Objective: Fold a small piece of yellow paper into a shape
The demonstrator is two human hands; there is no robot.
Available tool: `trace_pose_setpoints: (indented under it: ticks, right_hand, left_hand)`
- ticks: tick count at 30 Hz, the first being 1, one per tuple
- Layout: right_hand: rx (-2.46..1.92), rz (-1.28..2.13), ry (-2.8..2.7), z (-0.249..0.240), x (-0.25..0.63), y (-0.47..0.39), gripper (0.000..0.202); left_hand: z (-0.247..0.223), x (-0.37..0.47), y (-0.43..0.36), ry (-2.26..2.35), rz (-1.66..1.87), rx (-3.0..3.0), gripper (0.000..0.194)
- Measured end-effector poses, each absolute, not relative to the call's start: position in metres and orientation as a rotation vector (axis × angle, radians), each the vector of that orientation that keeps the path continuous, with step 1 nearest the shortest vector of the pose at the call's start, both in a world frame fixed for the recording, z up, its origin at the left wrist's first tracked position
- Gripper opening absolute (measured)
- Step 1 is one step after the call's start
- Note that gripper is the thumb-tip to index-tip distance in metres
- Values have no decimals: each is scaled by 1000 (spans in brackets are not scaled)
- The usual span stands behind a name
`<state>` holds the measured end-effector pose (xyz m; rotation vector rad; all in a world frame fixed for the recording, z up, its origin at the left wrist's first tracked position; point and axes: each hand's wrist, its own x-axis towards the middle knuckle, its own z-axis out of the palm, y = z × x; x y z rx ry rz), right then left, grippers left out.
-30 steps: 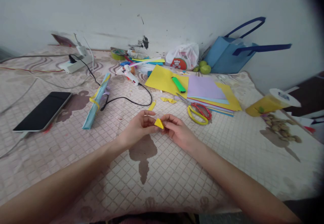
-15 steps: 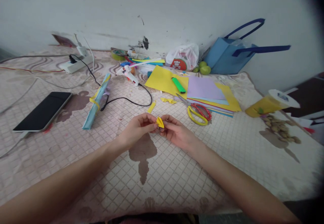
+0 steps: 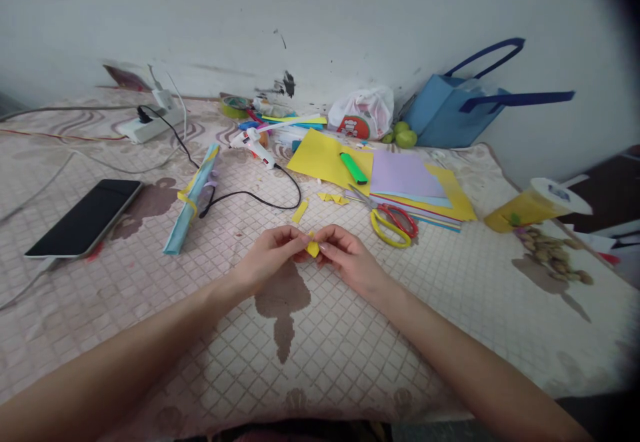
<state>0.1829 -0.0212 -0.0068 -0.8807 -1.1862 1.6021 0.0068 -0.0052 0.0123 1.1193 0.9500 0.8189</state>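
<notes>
A small folded yellow paper piece [image 3: 313, 249] is pinched between both hands above the patterned tablecloth. My left hand [image 3: 277, 251] grips it from the left with thumb and fingers. From the right, my right hand [image 3: 349, 257] pinches the same piece, its thumb over the paper. Just beyond the hands lie a yellow paper strip [image 3: 300, 211] and small folded yellow pieces [image 3: 333, 199]. Scissors with yellow and red handles [image 3: 390, 229] rest to the right, their blades beside the paper stack [image 3: 410, 175].
A white glue gun [image 3: 257, 149] with a black cord lies behind the hands. Left are a rolled blue paper [image 3: 187, 209], a tablet [image 3: 87, 219] and a power strip [image 3: 153, 124]. Right stand a blue bag [image 3: 447, 112] and a tilted yellow container [image 3: 525, 207].
The yellow piece has turned and sits slightly lower between the fingers. My right thumb and fingers have shifted left over it. The objects on the table have not moved.
</notes>
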Motion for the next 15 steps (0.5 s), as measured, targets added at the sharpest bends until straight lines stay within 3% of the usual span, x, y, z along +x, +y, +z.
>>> trace_pose_setpoints:
  ticks: [15]
  right_hand:
    - [-885, 1586, -1136, -6, 185, -20, 10]
  left_hand:
    - [8, 4, -4, 837, 940, 1187, 15]
